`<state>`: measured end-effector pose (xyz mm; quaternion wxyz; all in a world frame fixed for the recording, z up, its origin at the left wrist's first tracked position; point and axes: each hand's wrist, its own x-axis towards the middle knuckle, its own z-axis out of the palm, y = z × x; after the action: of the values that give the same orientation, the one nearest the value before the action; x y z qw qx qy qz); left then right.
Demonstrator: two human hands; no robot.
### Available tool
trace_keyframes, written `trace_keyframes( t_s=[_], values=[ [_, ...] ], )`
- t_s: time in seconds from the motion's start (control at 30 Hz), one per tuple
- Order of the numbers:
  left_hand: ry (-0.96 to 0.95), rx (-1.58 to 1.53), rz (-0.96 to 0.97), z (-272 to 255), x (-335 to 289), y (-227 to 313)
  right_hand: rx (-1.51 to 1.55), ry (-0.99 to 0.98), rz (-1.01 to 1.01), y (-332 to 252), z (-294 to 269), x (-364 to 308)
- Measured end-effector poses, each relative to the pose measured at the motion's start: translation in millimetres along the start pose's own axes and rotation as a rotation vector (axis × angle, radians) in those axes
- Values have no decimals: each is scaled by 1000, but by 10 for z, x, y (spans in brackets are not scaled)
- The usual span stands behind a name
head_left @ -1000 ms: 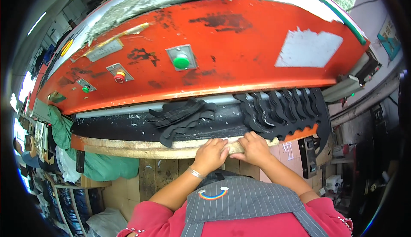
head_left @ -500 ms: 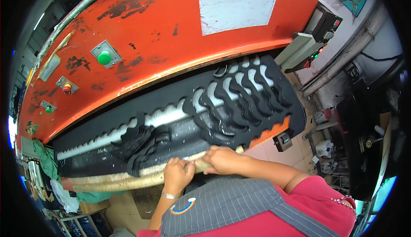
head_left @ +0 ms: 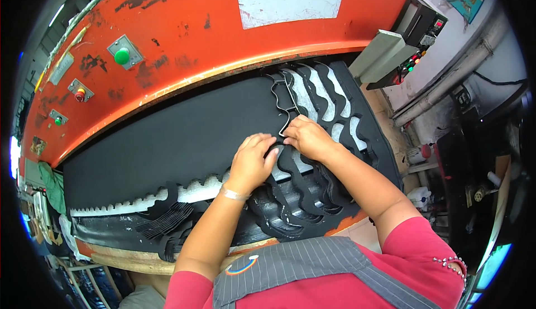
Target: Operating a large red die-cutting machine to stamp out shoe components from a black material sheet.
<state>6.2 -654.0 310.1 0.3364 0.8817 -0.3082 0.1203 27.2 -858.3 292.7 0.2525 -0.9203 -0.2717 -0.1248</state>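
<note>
A black foam-like sheet (head_left: 184, 133) lies across the press bed, with rows of wavy cutouts on its right side. On it sits a narrow metal cutting die (head_left: 274, 88) with a wavy outline, set left of the cutouts. My right hand (head_left: 307, 137) pinches the die's near end between bent fingers. Beside it, my left hand (head_left: 252, 163) rests by the sheet's near edge, thumb apart from the fingers, gripping nothing that I can see. Wavy black cut pieces (head_left: 298, 194) lie just in front of my hands.
An orange press beam (head_left: 190, 46) with green and red buttons spans the far side. A stack of thin black scraps (head_left: 164, 219) lies at the near left. A wooden strip (head_left: 134, 259) edges the bed in front. A control box (head_left: 416, 30) stands at the far right.
Both hands have left the wooden front edge and reached farther in over the sheet. My right hand has taken hold of the die. More uncut sheet now shows at the left.
</note>
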Motion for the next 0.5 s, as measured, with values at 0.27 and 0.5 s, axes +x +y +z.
trace_keyframes(
  t_s=[0.27,0.5],
  values=[
    [121,19,-8,302,-111,101,221,165,-135,116,91,-125],
    [54,-34,-27,121,138,48,225,76,-136,130,-2,-49]
  ],
)
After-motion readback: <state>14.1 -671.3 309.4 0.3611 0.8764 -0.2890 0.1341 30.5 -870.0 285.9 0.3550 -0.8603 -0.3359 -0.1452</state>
